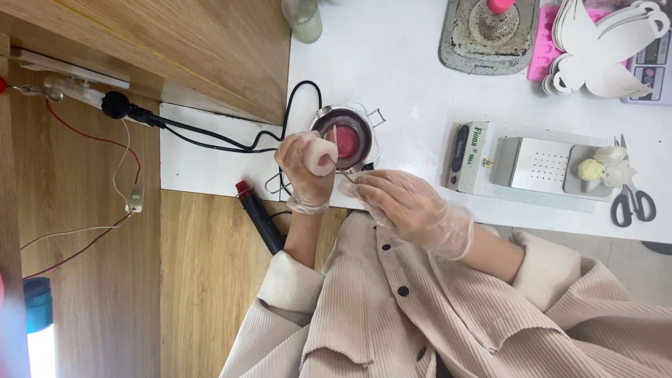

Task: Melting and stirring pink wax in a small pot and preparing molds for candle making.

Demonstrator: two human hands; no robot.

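My left hand [304,171], in a clear glove, is closed around a white soft-looking lump [323,155] and holds it beside a small metal pot [364,119]. The pot holds pink liquid [348,142] and stands near the white table's front edge. My right hand [413,210], also gloved, pinches a thin stick [339,140] whose far end reaches into the pink liquid. Both hands are close together, just in front of the pot.
A black cable [210,136] runs left from the pot. A black tool with a red tip [259,217] lies below the table edge. A white device with a metal plate [532,164], scissors [633,204], white paper cutouts [602,52] and a pink mould [540,52] sit to the right.
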